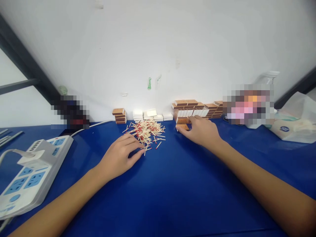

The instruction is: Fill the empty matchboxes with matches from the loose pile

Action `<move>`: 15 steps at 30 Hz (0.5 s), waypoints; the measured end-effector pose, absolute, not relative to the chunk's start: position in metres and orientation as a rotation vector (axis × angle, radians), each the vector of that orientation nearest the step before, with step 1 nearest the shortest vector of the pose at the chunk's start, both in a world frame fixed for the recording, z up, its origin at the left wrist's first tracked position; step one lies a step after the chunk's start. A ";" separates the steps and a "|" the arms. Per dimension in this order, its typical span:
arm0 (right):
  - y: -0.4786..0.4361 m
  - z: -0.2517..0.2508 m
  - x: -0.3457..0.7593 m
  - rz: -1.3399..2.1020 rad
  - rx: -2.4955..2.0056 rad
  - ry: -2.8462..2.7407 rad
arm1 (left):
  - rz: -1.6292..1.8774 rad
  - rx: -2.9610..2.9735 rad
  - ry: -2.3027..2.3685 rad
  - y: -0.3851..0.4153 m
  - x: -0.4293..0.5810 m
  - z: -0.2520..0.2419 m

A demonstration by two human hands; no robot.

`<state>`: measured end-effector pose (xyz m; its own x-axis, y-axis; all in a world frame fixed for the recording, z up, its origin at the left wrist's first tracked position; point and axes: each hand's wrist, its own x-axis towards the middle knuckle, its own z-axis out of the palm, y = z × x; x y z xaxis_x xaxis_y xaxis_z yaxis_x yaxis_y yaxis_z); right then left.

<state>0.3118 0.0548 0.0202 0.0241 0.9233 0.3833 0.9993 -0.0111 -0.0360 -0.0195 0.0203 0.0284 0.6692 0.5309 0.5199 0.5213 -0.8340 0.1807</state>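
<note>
A loose heap of red-tipped matches (147,131) lies on the blue table (172,184) near the white wall. My left hand (120,155) rests palm down at the heap's near left edge, fingers curled together, their tips touching the matches. My right hand (200,131) reaches to the right of the heap and pinches a brown matchbox (183,126) lying on the table in front of a row of stacked matchboxes (195,109).
A short stack of brown matchboxes (119,116) and several white inner trays (149,115) stand against the wall. A white power strip (32,171) with a cable lies at the left. A plastic bag (295,120) lies at the far right.
</note>
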 end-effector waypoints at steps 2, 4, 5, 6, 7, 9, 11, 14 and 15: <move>0.054 0.018 0.311 -0.368 -1.884 -2.045 | 0.902 2.848 0.912 0.022 -0.020 0.027; 0.055 0.019 0.309 -0.301 -1.715 -2.156 | 0.895 2.844 0.931 0.023 -0.022 0.026; 0.057 0.020 0.306 -0.262 -1.642 -2.207 | 0.893 2.843 0.939 0.023 -0.022 0.025; 0.059 0.023 0.303 -0.236 -1.590 -2.251 | 0.893 2.843 0.944 0.023 -0.022 0.025; 0.063 0.027 0.297 -0.233 -1.564 -2.286 | 0.894 2.844 0.941 0.023 -0.022 0.024; 0.073 0.036 0.282 -0.306 -1.573 -2.346 | 0.894 2.844 0.925 0.021 -0.021 0.024; 0.087 0.046 0.264 -0.449 -1.579 -2.446 | 0.887 2.844 0.904 0.020 -0.020 0.024; 0.114 0.053 0.237 -0.538 -1.531 -2.561 | 0.871 2.841 0.899 0.019 -0.020 0.024; 0.123 0.053 0.231 -0.545 -1.525 -2.574 | 0.867 2.841 0.903 0.020 -0.021 0.024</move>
